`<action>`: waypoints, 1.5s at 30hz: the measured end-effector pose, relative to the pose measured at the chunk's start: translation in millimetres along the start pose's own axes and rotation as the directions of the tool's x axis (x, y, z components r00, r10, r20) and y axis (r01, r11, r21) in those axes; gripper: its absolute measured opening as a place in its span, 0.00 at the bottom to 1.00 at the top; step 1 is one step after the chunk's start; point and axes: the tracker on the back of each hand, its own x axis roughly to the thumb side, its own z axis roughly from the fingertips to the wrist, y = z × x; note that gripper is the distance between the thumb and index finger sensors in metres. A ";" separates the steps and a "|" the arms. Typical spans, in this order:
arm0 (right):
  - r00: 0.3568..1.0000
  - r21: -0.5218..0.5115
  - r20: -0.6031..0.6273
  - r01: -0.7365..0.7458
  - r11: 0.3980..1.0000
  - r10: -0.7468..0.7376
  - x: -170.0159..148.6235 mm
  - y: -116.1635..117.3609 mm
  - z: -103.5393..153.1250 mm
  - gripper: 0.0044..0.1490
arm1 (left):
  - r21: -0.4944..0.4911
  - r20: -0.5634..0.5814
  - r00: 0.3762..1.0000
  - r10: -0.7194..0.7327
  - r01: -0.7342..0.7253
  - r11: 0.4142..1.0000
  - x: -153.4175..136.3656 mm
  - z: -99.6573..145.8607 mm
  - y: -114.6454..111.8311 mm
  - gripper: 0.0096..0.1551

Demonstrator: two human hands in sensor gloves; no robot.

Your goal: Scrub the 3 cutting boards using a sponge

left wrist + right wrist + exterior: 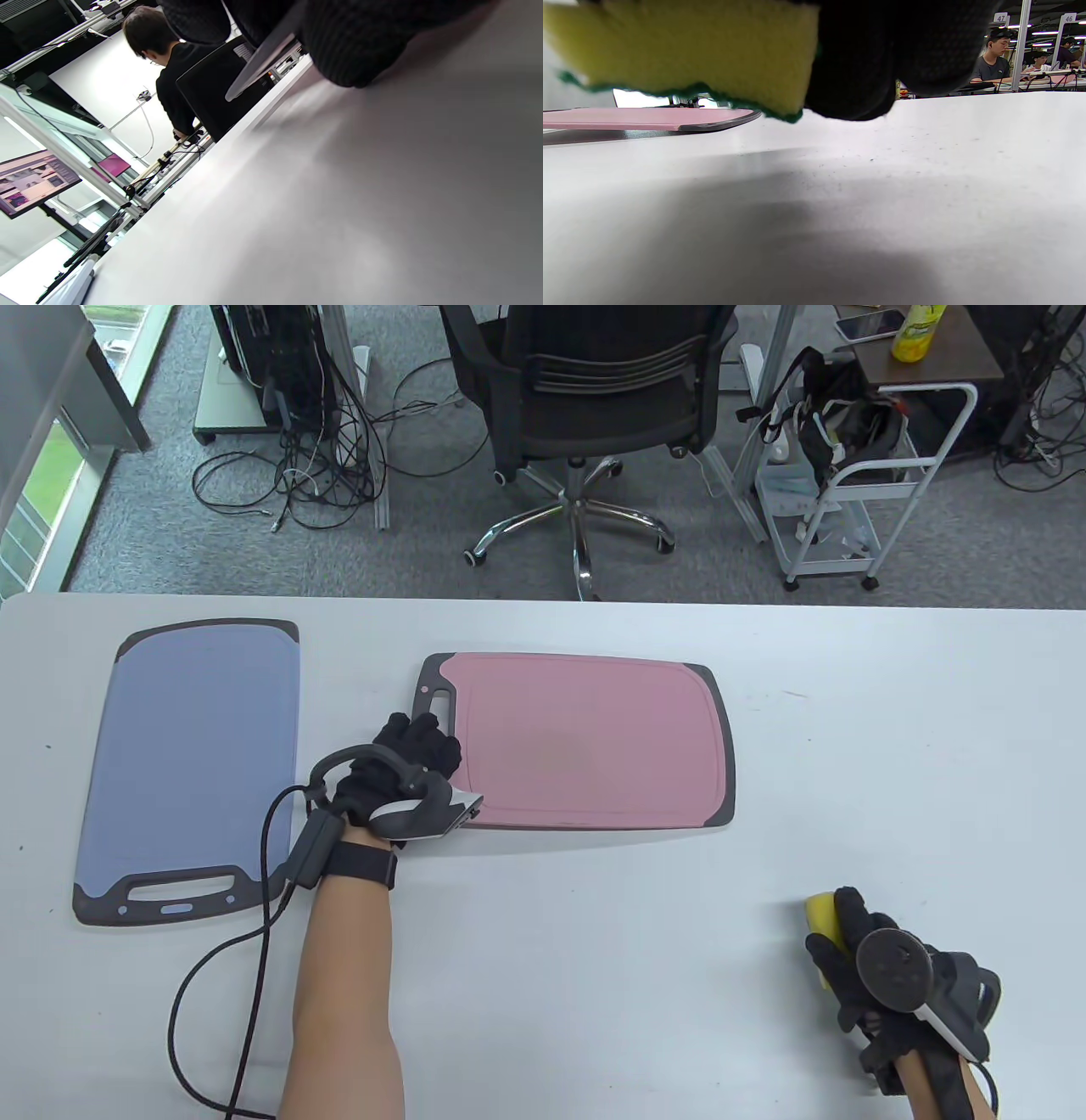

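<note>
Yellow sponge (683, 46) clamped in right hand (882, 976) fingers; left hand (407, 772) fingers gripping pink board (594, 738); signs "47", "46".

- Left hand (407, 768) — black glove, reaching up the table from a bare forearm (344, 984); fingers curled at the handle end of the pink cutting board (594, 742), gripping its near-left edge. In the left wrist view the board's edge shows lifted, held between gloved fingertips (352, 51).
- Left wrist: dark strap (361, 864) around it, tracker (424, 810) on the back of the hand, cable (221, 967) trailing toward the near edge.
- Right hand (853, 963) — low at the near right, well apart from the left; fingers wrapped round the yellow sponge (821, 918). Right wrist view: sponge held just above the table, green face down.
- Right tracker (920, 984) on the back of the hand.
</note>
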 end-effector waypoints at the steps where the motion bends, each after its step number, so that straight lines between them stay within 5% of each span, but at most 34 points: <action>1: 1.000 0.003 0.001 0.002 1.000 -0.002 0.2 0.4 -0.2 0.48 | 0.000 -0.005 1.000 -0.002 0.002 1.000 -0.6 -4.6 -1.5 0.40; 12: 1.000 0.007 -0.016 0.021 1.000 -0.021 -3.3 2.3 -1.9 0.47 | -0.117 0.012 1.000 0.004 -0.003 0.993 -0.4 -13.9 -5.2 0.45; 17: 0.999 0.015 -0.016 0.034 0.999 -0.034 -1.9 4.7 -0.9 0.47 | -0.339 0.041 0.999 0.008 0.006 0.941 -2.0 -9.6 -4.6 0.49; 19: 0.999 0.016 -0.015 0.034 0.999 -0.034 -1.7 5.0 -0.6 0.48 | -0.291 0.014 0.999 0.042 -0.036 0.956 -1.5 -2.2 -1.2 0.48; 28: 0.993 0.010 -0.045 0.109 0.994 -0.108 -9.5 1.4 2.1 0.48 | -0.210 -0.245 0.944 0.220 -0.273 0.939 -18.2 92.7 9.9 0.52; 32: 0.991 0.002 -0.052 0.120 0.993 -0.120 -10.1 0.7 3.9 0.48 | -0.201 -0.373 0.892 0.253 -0.344 0.917 -33.3 148.2 -4.8 0.50; 38: 0.978 0.005 -0.085 0.192 0.981 -0.191 -13.7 3.8 4.2 0.48 | -0.177 -0.580 0.735 0.351 -0.535 0.826 -61.1 229.9 -47.4 0.46; 42: 0.973 -0.014 -0.111 0.203 0.979 -0.204 -18.6 4.0 5.1 0.48 | -0.214 -0.642 0.636 0.428 -0.685 0.697 -69.3 253.3 -73.0 0.44; 45: 0.969 0.002 -0.135 0.210 0.978 -0.208 -21.5 7.6 5.8 0.48 | -0.209 -0.639 0.631 0.440 -0.693 0.690 -68.3 252.4 -75.7 0.42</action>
